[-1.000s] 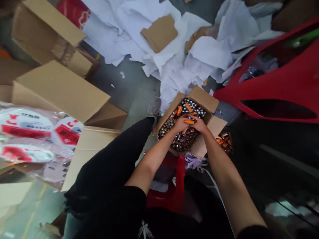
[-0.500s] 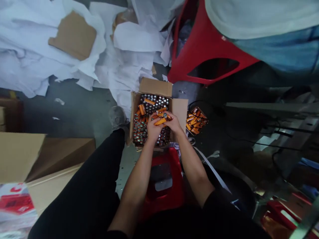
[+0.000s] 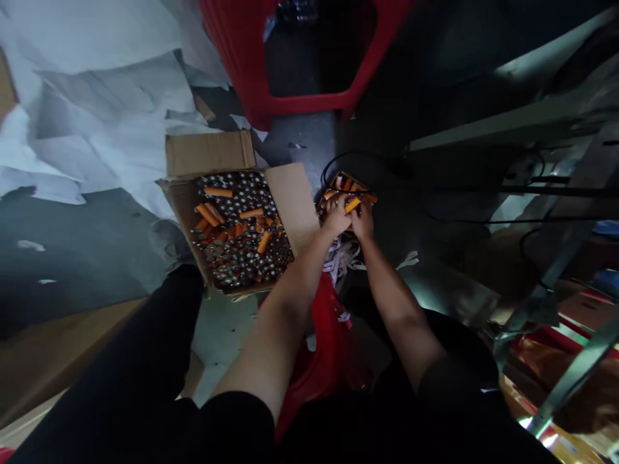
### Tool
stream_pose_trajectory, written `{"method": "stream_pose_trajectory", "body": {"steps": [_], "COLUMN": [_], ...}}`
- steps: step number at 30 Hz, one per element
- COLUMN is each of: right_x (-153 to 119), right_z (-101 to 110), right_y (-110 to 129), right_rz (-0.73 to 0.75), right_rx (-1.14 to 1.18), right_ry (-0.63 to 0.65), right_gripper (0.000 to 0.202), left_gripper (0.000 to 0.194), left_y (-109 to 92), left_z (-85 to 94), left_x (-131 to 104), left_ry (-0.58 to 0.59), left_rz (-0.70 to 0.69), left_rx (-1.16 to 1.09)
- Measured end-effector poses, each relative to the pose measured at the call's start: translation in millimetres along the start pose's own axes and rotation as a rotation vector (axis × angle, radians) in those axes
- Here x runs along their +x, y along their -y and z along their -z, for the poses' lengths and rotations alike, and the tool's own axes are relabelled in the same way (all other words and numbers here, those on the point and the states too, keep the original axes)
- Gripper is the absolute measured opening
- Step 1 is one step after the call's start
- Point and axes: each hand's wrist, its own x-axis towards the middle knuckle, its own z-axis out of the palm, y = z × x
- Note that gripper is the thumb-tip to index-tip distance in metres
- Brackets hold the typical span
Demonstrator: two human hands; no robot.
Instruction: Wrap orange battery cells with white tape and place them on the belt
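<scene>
Beyond the near red stool (image 3: 316,370), the left hand (image 3: 337,218) and right hand (image 3: 362,221) are close together over the small box (image 3: 342,174), fingers bent about an orange cylinder (image 3: 353,205), though I cannot tell which hand grips it. Left of them stands the open carton (image 3: 293,203), packed with upright cylinders (image 3: 242,258), a few orange ones lying on top. Farther off are the far red stool (image 3: 309,103) and white sheets (image 3: 116,96) on the floor.
</scene>
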Motion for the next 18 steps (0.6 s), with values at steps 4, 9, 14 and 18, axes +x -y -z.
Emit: {"method": "stream_pose_trajectory", "body": {"steps": [4, 9, 14, 18], "right_x": [10.4, -4.2, -31.5, -28.6], "right_z": [-21.8, -16.6, -13.8, -21.5], "right_y": [-8.5, -7.9, -14.8, -26.0], "right_rz": [-0.018, 0.02, 0.018, -0.005], "right_rx": [-0.113, -0.155, -0.142, -0.114], "right_ry": [0.04, 0.072, -0.09, -0.162], "right_gripper": [0.047, 0.056, 0.064, 0.061], "left_gripper": [0.054, 0.062, 0.077, 0.08], "left_y": [14.4, 9.3, 6.4, 10.2], "left_z": [-2.1, 5.6, 11.9, 11.6], "left_x": [10.2, -8.2, -10.7, -2.2], "left_ry": [0.017, -0.081, -0.055, -0.023], "left_rz": [0.07, 0.162, 0.021, -0.01], "left_rx": [0.111, 0.242, 0.313, 0.258]}}
